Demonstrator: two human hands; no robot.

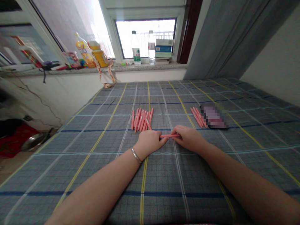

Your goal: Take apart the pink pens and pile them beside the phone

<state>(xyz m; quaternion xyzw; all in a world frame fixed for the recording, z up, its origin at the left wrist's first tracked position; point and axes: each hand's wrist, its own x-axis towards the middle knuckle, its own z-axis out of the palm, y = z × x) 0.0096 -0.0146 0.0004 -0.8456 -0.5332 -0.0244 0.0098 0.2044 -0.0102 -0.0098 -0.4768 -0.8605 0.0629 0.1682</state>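
Note:
A slim pink pen (167,136) lies level between my two hands, just above or on the plaid cloth. My left hand (151,141), with a silver bangle at the wrist, is closed on its left end. The fingers of my right hand (188,137) pinch its right end. Just beyond my left hand is a loose pile of several like pink pens (142,120), some crossing others. Farther right, a smaller row of pink pens (198,117) rests side by side, beyond my right hand.
A dark-edged, blurred-out flat object (214,117) lies beside the right row. The plaid cloth (93,175) covers the surface under my arms. On the windowsill (122,68) stand a green-labelled bottle (136,50), a clear bottle (151,48), boxes (163,48) and a yellow bottle (99,56).

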